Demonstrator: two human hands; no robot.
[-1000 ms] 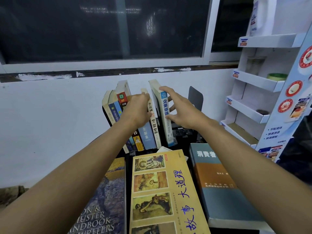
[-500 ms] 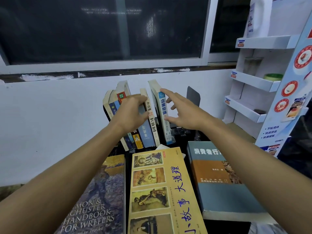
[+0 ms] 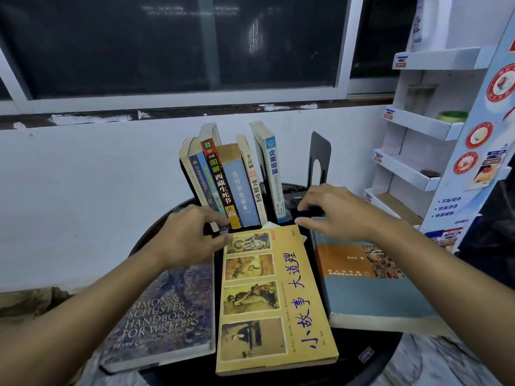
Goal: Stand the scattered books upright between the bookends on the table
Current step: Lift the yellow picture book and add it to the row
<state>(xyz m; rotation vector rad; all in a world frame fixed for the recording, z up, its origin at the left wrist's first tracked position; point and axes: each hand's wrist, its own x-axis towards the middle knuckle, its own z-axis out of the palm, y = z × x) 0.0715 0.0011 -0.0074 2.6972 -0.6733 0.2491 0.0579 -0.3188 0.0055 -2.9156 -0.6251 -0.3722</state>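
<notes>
Several books [image 3: 237,176] stand upright at the back of the round black table [image 3: 370,355], leaning slightly left. A black bookend [image 3: 317,151] rises to their right, with a gap between it and the last book. Three books lie flat in front: a purple handbook [image 3: 164,316], a yellow book [image 3: 267,296] and a teal-and-orange book [image 3: 370,280]. My left hand [image 3: 186,235] hovers over the yellow book's top left corner, fingers curled, holding nothing. My right hand [image 3: 337,213] hovers with fingers spread above the teal book's top edge, also empty.
A white wall and a dark window run behind the table. A white cardboard display shelf [image 3: 423,126] stands at the right, close to the table's edge, holding a green-lidded item [image 3: 451,116].
Both hands have let go of the upright books and drawn back and down toward the flat books. The upright row stays standing.
</notes>
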